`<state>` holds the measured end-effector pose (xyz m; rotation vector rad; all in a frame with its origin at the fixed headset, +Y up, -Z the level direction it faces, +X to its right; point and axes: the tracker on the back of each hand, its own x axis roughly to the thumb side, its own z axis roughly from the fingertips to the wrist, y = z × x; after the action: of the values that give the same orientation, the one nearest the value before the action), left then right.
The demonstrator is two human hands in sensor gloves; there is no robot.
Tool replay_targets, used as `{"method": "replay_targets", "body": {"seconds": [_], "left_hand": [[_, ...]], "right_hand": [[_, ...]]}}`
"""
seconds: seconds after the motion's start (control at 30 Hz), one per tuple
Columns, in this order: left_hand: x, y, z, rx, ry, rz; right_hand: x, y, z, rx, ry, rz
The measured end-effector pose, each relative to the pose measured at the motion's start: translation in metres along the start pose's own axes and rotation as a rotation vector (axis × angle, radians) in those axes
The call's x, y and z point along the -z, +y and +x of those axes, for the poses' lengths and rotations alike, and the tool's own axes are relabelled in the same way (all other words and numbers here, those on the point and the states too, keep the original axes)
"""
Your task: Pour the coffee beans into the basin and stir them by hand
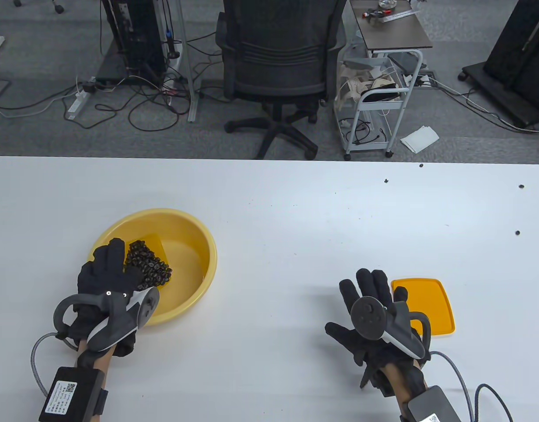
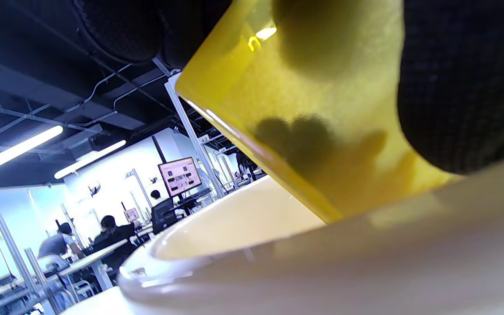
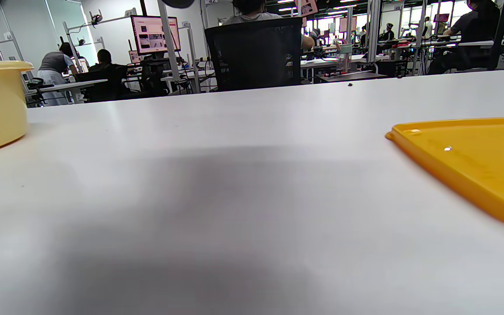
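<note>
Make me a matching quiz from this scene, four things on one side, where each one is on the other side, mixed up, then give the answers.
Things:
1. coffee beans
2. orange lid
3. left hand
4. office chair

Places:
A. flat on the table, beside the right hand
B. on the floor beyond the table's far edge
C. in a tilted yellow container over the basin
D. gripping the container at the basin's near-left rim

Pairs: 1-C, 2-A, 3-D, 4-B
</note>
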<state>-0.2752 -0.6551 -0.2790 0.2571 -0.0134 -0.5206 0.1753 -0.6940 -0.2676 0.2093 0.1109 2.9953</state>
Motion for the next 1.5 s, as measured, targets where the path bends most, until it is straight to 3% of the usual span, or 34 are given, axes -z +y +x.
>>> {"method": "replay_targets", "body": {"seconds": [0.77, 1.5], "left_hand": [[-0.002, 0.008, 0.01, 0.178, -0.014, 0.049], [-0.007, 0.023, 0.031, 0.505, -0.062, 0.178]], "right_hand": [[0.001, 0.002, 0.001, -0.006, 0.006, 0.02], [0.001, 0.003, 0.0, -0.007, 0.009, 0.029]]}}
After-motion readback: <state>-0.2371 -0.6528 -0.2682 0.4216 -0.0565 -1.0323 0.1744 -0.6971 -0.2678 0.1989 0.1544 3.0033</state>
